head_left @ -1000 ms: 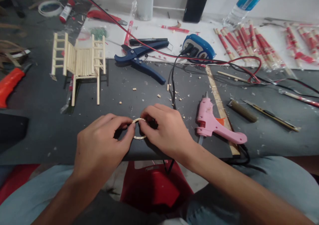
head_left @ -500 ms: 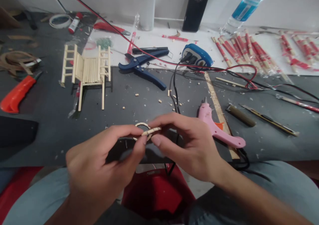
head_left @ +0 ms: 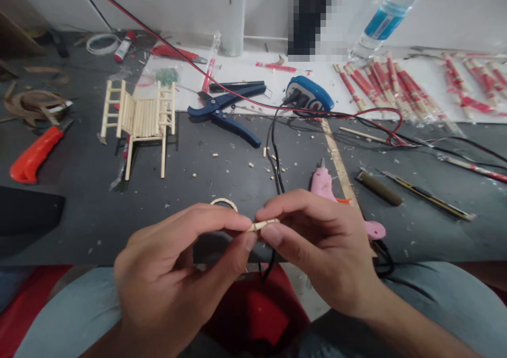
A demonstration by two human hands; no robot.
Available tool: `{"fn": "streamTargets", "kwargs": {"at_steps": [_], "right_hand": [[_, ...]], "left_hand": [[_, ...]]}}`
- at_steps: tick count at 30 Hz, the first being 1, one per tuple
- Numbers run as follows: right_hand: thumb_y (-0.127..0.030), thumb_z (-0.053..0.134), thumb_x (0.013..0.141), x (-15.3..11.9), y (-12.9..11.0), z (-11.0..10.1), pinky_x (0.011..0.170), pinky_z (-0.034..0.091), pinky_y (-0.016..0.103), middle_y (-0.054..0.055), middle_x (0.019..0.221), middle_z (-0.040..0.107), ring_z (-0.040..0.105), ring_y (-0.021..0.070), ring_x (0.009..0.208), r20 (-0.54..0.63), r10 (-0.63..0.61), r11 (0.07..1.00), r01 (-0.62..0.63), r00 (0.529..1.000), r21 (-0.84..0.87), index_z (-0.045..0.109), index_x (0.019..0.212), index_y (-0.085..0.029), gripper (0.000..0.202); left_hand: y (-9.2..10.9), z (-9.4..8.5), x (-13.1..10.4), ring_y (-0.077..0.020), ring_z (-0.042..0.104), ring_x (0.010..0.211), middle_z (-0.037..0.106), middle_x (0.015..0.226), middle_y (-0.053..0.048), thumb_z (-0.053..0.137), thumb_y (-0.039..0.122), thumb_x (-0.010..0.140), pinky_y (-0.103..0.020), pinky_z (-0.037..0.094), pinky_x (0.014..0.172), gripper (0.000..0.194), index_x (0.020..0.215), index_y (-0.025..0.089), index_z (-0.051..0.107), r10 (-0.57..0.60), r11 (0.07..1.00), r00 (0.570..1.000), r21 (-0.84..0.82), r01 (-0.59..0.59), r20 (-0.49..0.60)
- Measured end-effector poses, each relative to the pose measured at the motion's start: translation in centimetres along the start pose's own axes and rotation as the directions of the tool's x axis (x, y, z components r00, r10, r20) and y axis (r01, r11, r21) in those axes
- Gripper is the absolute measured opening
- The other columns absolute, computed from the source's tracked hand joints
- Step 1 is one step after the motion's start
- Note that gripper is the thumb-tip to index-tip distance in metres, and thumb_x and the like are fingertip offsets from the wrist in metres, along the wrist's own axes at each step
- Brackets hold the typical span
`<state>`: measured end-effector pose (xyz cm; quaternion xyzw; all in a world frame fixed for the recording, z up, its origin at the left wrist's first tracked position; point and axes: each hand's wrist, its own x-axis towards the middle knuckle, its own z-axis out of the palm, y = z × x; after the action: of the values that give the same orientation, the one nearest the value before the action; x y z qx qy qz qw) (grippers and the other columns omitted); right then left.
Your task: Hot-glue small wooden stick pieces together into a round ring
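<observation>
Piece (head_left: 259,225), notched, pinched by left fingers (head_left: 222,219) and right fingers (head_left: 291,241) | bend too hard and it could snap imo | ring (head_left: 225,200) just past left fingers, easy to bump

The bare left hand (head_left: 158,263) and bare right hand (head_left: 330,244) hide parts of the slim pale segmented piece (head_left: 261,225), the thin pale ring (head_left: 224,200) and the pink plastic glue gun (head_left: 322,182). Pixelation blurs a tall black far object (head_left: 311,17).
</observation>
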<state>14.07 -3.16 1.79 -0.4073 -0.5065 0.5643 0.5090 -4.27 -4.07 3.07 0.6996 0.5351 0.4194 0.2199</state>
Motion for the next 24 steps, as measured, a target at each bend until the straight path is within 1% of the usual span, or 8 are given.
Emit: {"fn": "streamTargets", "kwargs": {"at_steps": [3,8,11,15,20,24], "right_hand": [[-0.013,0.077,0.092,-0.2,0.1,0.1,0.051,0.055,0.019,-0.004,0.072,0.074,0.065,0.0092,0.056,0.003,-0.033,0.999,0.033,0.999,-0.015,0.077,0.091,-0.025,0.011],[-0.018,0.072,0.100,-1.0,0.3,0.1,0.055,0.054,0.019,-0.004,0.075,0.073,0.062,0.0088,0.059,0.026,-0.082,0.994,0.084,0.996,-0.066,0.074,0.101,-0.027,0.009],[-0.020,0.070,0.103,-1.2,0.3,0.2,0.054,0.052,0.017,-0.005,0.075,0.072,0.060,0.0074,0.058,0.038,-0.083,0.994,0.085,0.996,-0.068,0.072,0.101,-0.027,0.007],[-0.023,0.069,0.104,-1.2,0.2,0.3,0.051,0.050,0.016,-0.006,0.069,0.068,0.058,0.0066,0.055,0.042,-0.061,0.996,0.064,0.997,-0.067,0.072,0.101,-0.027,0.006],[-0.022,0.069,0.103,-1.1,0.0,0.3,0.051,0.050,0.020,-0.003,0.074,0.073,0.057,0.0087,0.055,0.025,-0.090,0.987,0.093,0.996,-0.129,0.072,0.098,-0.025,0.007],[-0.020,0.069,0.102,-1.1,0.0,0.2,0.052,0.051,0.023,-0.002,0.076,0.075,0.062,0.0103,0.057,0.015,-0.116,0.980,0.117,0.993,-0.158,0.073,0.097,-0.024,0.007]], "left_hand": [[0.0,0.0,-0.4,-0.0062,0.052,0.044,0.079,0.081,0.012,0.080,0.028,0.090,-0.024,0.039,0.038,0.013,0.095,0.040,0.079,-0.007,1.000,1.000,-0.005,0.007,-0.003],[-0.1,0.3,-0.8,-0.0081,0.061,0.050,0.081,0.084,0.012,0.084,0.027,0.089,-0.025,0.041,0.038,0.016,0.095,0.041,0.081,-0.039,0.997,0.999,-0.061,0.037,-0.033],[0.0,0.5,-0.9,-0.0084,0.064,0.050,0.081,0.084,0.012,0.084,0.025,0.088,-0.025,0.040,0.036,0.017,0.094,0.041,0.081,-0.045,0.996,0.998,-0.081,0.042,-0.041],[0.0,0.5,-1.0,-0.0075,0.063,0.050,0.082,0.086,0.012,0.084,0.023,0.088,-0.024,0.041,0.036,0.019,0.095,0.041,0.081,-0.059,0.992,0.997,-0.116,0.054,-0.042],[0.1,0.6,-0.9,-0.0062,0.059,0.045,0.081,0.083,0.012,0.084,0.024,0.088,-0.024,0.039,0.035,0.015,0.091,0.038,0.082,-0.046,0.992,0.997,-0.124,0.039,-0.055],[0.0,0.9,-0.9,-0.0073,0.062,0.048,0.082,0.083,0.011,0.084,0.023,0.087,-0.024,0.040,0.034,0.014,0.089,0.036,0.081,-0.047,0.992,0.997,-0.118,0.040,-0.062]]}}
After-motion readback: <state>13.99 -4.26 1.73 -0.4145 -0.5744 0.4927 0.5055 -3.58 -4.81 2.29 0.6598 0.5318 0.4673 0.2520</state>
